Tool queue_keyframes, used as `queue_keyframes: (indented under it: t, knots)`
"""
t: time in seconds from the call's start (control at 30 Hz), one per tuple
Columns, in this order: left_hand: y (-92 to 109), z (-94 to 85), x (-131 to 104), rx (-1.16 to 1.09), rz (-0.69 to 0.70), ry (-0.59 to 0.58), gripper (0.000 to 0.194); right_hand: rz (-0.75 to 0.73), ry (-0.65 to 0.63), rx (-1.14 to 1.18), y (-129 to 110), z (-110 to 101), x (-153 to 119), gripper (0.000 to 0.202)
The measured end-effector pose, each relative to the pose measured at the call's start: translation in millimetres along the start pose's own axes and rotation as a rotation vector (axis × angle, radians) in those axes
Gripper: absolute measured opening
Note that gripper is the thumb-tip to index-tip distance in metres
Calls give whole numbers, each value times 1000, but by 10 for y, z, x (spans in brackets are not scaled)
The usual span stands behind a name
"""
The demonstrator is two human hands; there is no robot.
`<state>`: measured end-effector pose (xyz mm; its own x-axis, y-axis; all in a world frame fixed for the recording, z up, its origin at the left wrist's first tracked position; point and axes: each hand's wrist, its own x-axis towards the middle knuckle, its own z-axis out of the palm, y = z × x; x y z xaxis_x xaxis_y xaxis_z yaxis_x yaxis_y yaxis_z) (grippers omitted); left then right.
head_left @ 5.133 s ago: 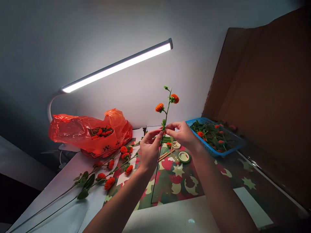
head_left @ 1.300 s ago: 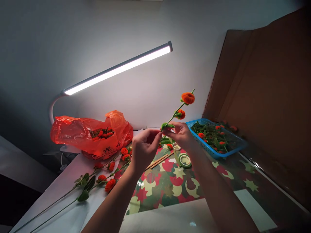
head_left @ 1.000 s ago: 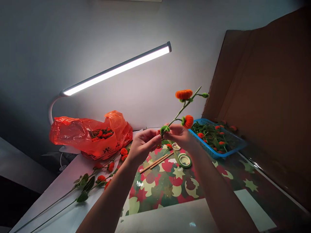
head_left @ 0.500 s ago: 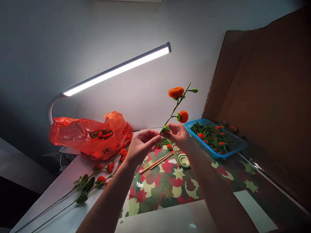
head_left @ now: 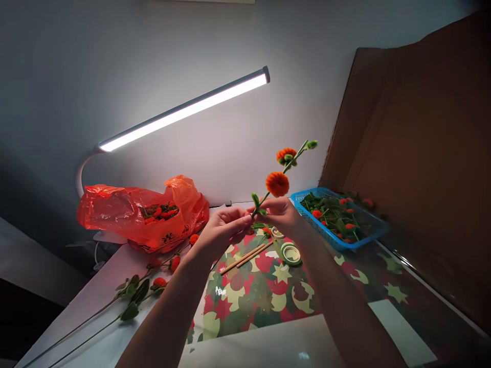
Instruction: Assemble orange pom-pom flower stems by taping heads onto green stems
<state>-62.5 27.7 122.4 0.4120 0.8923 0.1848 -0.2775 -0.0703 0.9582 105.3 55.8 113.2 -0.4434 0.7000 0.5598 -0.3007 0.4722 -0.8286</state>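
An artificial flower stem leans up to the right, with two fuzzy orange blooms, a green bud at its tip and small green leaves low down. Its lower end is pinched between the thumb and fingers of my left hand. My right hand is closed at the same place from the other side, fingers on the stem by the lowest leaves; its fingertips are partly hidden. Below the hands, rolls of green tape and two thin wooden sticks lie on a patterned mat.
On the left, a red plastic bag holds orange flowers, with finished-looking flower stems in front. A blue basket of flowers and leaves stands right, beside a large cardboard sheet. A lit lamp hangs above.
The flower stem has turned about its length, so the blooms and lower leaves face differently, and its tip leans further right. Both hands stay close together at its lower end.
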Motion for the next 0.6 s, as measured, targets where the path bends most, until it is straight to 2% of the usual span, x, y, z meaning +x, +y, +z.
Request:
queue_keyframes:
  t: [0.13,0.23,0.3,0.37,0.5,0.6]
  knots:
    - [-97,-1,30,-245,-143,-178,24,-36,-43,19,59,-39,-14,19]
    - [-187,22,75,-354,-180,-215,26,-56,-14,-40,58,-57,-14,22]
    - [-215,43,103,-340,-172,-146,28,-56,35,-102,37,-60,-8,24]
    - [-212,70,115,-235,-121,-29,30,-35,82,-146,19,-55,-1,25]
    - [-179,145,79,142,149,241,26,-9,208,-247,23,-26,14,23]
    - [-179,186,40,327,321,358,23,-9,295,-295,38,27,29,22]
